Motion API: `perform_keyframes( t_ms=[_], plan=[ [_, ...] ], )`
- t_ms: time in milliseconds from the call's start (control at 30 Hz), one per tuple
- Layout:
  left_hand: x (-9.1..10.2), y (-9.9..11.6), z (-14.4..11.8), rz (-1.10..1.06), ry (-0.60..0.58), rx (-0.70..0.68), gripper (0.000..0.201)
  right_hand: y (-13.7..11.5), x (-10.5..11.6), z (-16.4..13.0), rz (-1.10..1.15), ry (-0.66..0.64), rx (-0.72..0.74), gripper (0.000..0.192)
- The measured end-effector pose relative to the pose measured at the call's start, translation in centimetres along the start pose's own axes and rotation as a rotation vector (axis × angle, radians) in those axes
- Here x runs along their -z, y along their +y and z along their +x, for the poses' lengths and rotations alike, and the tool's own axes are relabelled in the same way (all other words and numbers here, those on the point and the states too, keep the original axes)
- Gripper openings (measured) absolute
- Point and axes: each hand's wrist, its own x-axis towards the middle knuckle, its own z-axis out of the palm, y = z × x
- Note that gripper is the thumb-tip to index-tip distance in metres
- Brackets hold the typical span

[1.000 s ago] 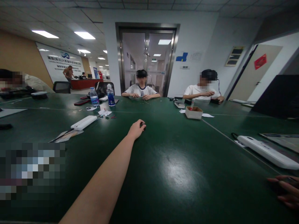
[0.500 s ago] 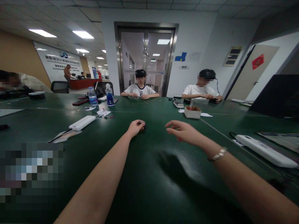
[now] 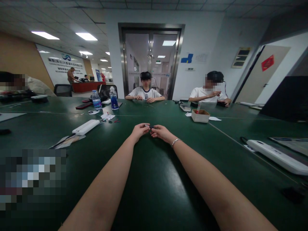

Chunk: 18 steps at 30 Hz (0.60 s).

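Green counter (image 3: 168, 179), mid-surface: left hand (image 3: 140, 131) and right hand (image 3: 160, 132) meet, fingers (image 3: 146, 126) of both pinched on small dark object (image 3: 151, 127). Cardboard box (image 3: 199, 115) well apart, toward far edge.

We are seeing recessed white ceiling light panels (image 3: 45, 35) casting an even, rather dim light, glaring softly off the glossy dark green table (image 3: 168, 179). The wide lens is bending the edges, and pixelated patches are masking the lower left.
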Motion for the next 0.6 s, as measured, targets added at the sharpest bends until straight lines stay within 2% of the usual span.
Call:
perform_keyframes(
  t_ms=[167, 367, 600],
  plan=[
    [-0.11, -0.02, -0.17, 0.031, -0.023, 0.004, 0.025, 0.71, 0.74, -0.63, 0.101, -0.010, 0.058, 0.017],
    [0.42, -0.61, 0.25, 0.232, 0.046, -0.108, 0.030, 0.63, 0.71, -0.63, 0.102, 0.021, 0.055, 0.005],
    [0.79, -0.55, 0.38, 0.415, -0.005, -0.127, 0.030, 0.96, 1.16, -0.38, 0.099, 0.023, 0.063, 0.017]
  ],
)
